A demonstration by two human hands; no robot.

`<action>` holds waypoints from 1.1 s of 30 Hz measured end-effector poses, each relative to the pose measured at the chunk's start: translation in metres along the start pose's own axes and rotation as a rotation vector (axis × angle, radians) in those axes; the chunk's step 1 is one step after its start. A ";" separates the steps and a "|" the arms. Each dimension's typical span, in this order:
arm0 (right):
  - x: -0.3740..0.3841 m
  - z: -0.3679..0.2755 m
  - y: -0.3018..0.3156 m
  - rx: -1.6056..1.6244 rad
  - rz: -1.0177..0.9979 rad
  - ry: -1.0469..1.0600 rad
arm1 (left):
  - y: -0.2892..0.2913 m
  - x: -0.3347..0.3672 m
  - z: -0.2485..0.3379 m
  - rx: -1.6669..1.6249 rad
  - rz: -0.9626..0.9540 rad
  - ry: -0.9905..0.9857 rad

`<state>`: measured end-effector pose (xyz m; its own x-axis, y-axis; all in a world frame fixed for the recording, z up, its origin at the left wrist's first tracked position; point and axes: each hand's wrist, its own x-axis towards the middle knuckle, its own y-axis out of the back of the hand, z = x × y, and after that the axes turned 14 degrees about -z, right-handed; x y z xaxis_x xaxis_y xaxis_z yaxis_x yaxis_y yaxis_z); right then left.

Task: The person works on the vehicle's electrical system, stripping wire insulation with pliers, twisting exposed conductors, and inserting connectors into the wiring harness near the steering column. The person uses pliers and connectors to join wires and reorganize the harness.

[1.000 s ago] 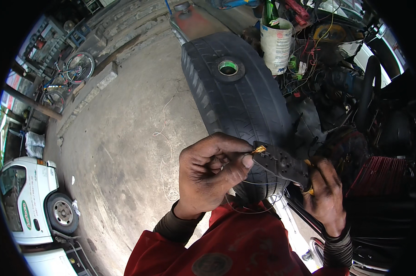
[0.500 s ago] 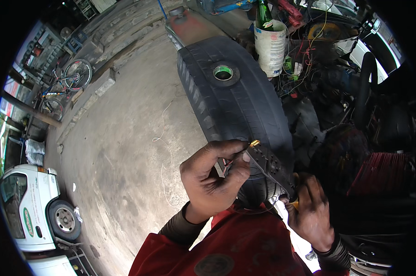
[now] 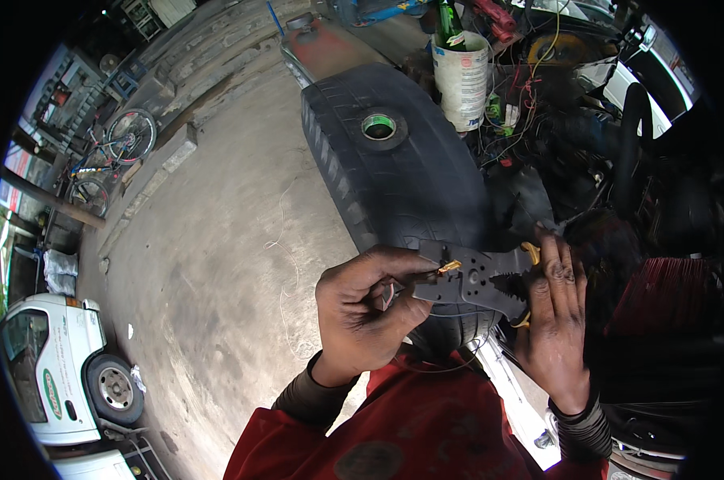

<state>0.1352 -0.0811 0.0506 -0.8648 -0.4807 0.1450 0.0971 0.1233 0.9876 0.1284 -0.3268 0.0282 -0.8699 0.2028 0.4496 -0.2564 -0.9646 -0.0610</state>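
Between the thumb and forefinger of my left hand [image 3: 370,308] is a small brass-coloured wire terminal [image 3: 451,266], with a thin wire trailing below. My left hand is closed in a pinch. My right hand [image 3: 555,320] is wrapped round the yellow handles of a dark wire crimping tool [image 3: 475,280]. The tool lies nearly level, its flat jaw end at my left fingertips and the terminal beside it. Whether the terminal is inside the jaws I cannot tell. Both hands are above the near end of a black tyre [image 3: 402,180].
A roll of black tape [image 3: 379,126] with a green core lies on the tyre. Beyond stands a white bucket [image 3: 462,92] holding a green bottle [image 3: 451,28]. Tangled wires [image 3: 530,96] spread to the right. A white truck [image 3: 50,360] and a bicycle [image 3: 126,140] stand at left.
The crimping tool has swung from slanting down to the right to nearly level, and its handles show apart. My right hand has risen with it. The left hand keeps its pinch.
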 end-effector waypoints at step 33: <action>0.005 0.008 -0.019 0.151 0.029 0.061 | 0.001 0.017 -0.011 0.246 0.011 0.030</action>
<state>0.1254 -0.0787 0.0320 -0.8309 -0.5261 0.1813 0.0424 0.2651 0.9633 0.1085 -0.3227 0.0262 -0.8851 0.1933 0.4234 -0.1398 -0.9781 0.1543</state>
